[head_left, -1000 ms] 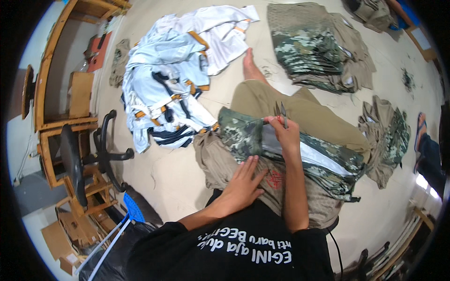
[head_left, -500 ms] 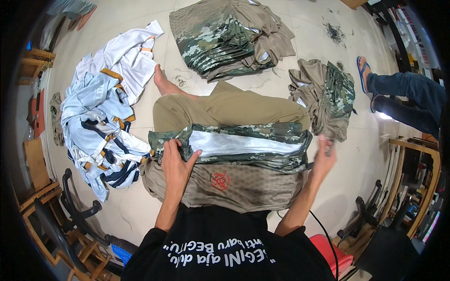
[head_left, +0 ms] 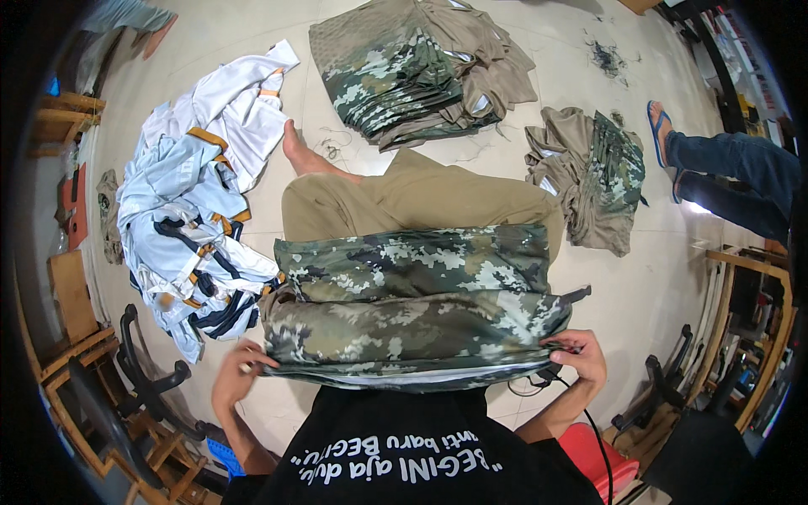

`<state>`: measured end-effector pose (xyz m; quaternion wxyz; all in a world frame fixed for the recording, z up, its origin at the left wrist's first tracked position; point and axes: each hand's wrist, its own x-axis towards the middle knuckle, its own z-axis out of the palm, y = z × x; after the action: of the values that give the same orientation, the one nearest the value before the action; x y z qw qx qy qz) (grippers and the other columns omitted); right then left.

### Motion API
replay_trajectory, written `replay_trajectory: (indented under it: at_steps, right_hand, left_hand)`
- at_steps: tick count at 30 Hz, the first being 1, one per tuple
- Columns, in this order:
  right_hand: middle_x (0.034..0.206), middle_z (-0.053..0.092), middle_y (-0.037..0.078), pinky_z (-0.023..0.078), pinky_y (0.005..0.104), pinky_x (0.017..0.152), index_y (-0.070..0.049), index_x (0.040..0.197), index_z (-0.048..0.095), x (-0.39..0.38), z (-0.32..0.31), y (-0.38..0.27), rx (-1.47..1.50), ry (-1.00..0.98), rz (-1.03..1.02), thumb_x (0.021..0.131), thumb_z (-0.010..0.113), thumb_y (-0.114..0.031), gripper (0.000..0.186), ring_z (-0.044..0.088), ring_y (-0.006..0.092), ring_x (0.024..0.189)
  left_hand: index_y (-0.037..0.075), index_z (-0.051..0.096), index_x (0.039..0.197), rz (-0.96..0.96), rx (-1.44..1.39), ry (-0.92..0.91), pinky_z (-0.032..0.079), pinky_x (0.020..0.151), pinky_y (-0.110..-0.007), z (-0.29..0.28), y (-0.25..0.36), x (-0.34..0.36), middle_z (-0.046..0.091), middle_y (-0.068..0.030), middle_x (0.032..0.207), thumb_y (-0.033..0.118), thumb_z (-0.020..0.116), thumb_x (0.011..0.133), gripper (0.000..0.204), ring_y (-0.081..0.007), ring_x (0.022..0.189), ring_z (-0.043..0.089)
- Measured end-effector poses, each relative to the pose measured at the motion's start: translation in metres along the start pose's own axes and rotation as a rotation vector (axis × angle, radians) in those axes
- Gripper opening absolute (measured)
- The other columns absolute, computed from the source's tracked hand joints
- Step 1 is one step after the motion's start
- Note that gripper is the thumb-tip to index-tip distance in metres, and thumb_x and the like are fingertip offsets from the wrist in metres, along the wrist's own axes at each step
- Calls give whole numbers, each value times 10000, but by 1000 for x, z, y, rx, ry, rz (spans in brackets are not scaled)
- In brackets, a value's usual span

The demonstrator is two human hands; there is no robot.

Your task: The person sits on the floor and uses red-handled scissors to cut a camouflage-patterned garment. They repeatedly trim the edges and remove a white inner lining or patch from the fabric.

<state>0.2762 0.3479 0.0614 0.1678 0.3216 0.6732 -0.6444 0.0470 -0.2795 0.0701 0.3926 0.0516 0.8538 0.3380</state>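
A green camouflage shirt (head_left: 421, 265) lies across my lap over my crossed legs, its edge folded back toward me. My left hand (head_left: 238, 372) is closed on the near left corner of this edge, and a small pale spot shows between its fingers that I cannot make out. At the near right corner, my right hand (head_left: 581, 355) pinches the same edge between thumb and fingers. A thin strip of the white inside shows along the edge between my hands. Some brown fabric of the shirt peeks out at the left.
Folded brown and camouflage shirts (head_left: 396, 76) are stacked ahead, and a smaller pile (head_left: 593, 177) lies to the right. White and light blue garments (head_left: 181, 210) heap at the left. Another person's legs (head_left: 732, 164) are at the right. A red plastic stool (head_left: 598, 454) stands near my right arm.
The camouflage edge has been drawn toward me, covering the brown front with the red print and most of the white inside. Both hands have moved nearer my body, the left one also outward.
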Motion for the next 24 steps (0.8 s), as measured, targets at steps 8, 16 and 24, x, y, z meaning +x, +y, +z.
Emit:
replay_trajectory:
  at_steps: [8, 16, 24]
  right_hand:
    - [697, 484, -107, 233, 213, 534, -43, 963, 740, 58, 15, -42, 176, 819, -127, 912, 784, -257, 224, 365, 10, 592]
    - [722, 543, -62, 290, 212, 572, -38, 863, 678, 151, 100, -44, 551, 931, -369, 1025, 676, -327, 331, 391, 20, 628]
    - [887, 628, -22, 404, 189, 687, 62, 1082, 707, 135, 117, -52, 165, 926, -511, 999, 706, -146, 224, 502, 44, 754]
  left_hand:
    - [-1, 671, 945, 97, 483, 512, 497, 767, -493, 22, 59, 83, 647, -204, 885, 88, 640, 922, 96, -413, 884, 642]
    - [-32, 687, 1116, 510, -372, -843, 518, 923, -325, 172, 161, 289, 731, -109, 1087, 286, 521, 1084, 360, -194, 1040, 674]
    - [7, 686, 1158, 662, -520, 537, 489, 936, -342, 171, 218, 271, 712, -111, 1082, 157, 673, 959, 250, -244, 1047, 650]
